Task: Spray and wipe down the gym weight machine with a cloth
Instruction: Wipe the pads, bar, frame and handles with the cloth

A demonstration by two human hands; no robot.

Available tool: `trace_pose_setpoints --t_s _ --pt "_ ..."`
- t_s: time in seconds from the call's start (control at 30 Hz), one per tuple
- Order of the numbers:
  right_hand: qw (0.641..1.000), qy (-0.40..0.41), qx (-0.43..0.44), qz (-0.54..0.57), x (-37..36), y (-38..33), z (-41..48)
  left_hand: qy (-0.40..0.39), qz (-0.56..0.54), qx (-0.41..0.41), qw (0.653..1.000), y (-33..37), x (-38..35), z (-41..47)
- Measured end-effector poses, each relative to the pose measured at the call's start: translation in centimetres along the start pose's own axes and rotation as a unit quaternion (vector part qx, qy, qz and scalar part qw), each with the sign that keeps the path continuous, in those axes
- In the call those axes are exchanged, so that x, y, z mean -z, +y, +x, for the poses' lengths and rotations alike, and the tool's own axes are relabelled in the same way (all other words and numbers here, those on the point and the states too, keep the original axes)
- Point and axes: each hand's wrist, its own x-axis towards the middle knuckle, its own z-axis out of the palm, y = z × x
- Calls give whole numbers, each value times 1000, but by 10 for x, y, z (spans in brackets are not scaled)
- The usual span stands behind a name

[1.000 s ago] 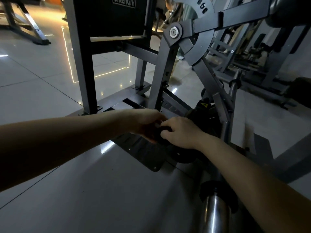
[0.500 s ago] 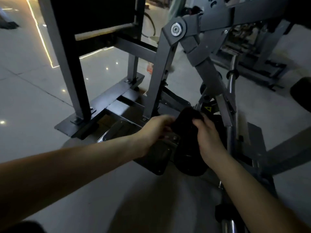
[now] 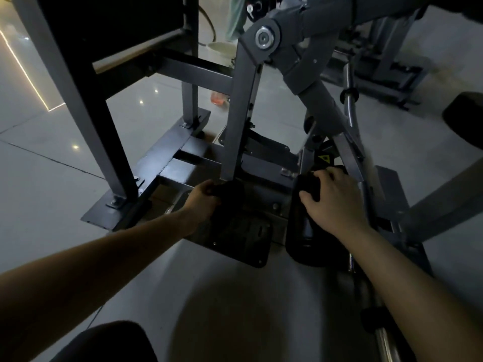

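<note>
The grey steel weight machine (image 3: 243, 105) fills the view, its upright post bolted to a base frame on the tiled floor. My left hand (image 3: 201, 202) grips a dark cloth (image 3: 230, 197) against the foot of that post, just above a black textured foot plate (image 3: 235, 236). My right hand (image 3: 332, 197) lies to the right, fingers curled over the top of a black cylinder (image 3: 305, 228) that stands beside the plate. In this dim light I cannot tell whether the cylinder is a bottle or a machine pad.
A chrome bar (image 3: 349, 100) rises to the right of the post, and another (image 3: 386, 340) lies low at bottom right. An orange object (image 3: 218, 98) and a pale basin (image 3: 219, 48) sit on the floor behind, beside a person's legs (image 3: 235, 17). More machines stand at back right.
My hands, together on the dark cloth one second ago, have parted. The left took the cloth to the post's foot, the right went to the black cylinder. The view dropped closer to the base.
</note>
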Motion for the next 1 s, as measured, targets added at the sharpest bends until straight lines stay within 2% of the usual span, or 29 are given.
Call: trace_pose_setpoints --t_s 0.1,0.17,0.23,0.3,0.5,0.57,0.63,0.67,0.7,0.8,0.83,0.93,1.0 --pt "989 -29 -66 129 -16 4 -1 17 160 -59 985 -37 -21 15" --pt "988 -27 -68 135 -20 7 2 -20 261 -52 964 -69 -42 25" --pt "991 -21 -61 114 -19 6 6 -57 433 -69 897 -106 -67 27" --pt "992 -12 -67 110 -17 -1 10 -81 529 -118 837 -133 -89 25" --pt "988 42 -88 120 -26 0 11 -230 556 -298 741 -146 -149 17" --pt "988 46 -88 117 -27 3 12 -247 569 -343 705 -142 -158 15" --pt "988 48 -88 115 -28 3 12 -249 594 -353 678 -141 -158 17" --pt "988 49 -86 115 -29 3 12 -238 602 -348 678 -142 -154 20" --pt "988 51 -89 115 -29 4 13 -212 603 -337 691 -144 -148 26" --pt "988 51 -90 119 -29 4 13 -114 549 -263 785 -152 -116 54" --pt "987 50 -91 122 -29 4 12 -87 535 -254 801 -153 -101 63" --pt "986 51 -92 127 -27 3 11 -41 541 -226 809 -154 -45 81" --pt "986 49 -93 129 -27 2 11 -3 529 -186 828 -158 -9 89"
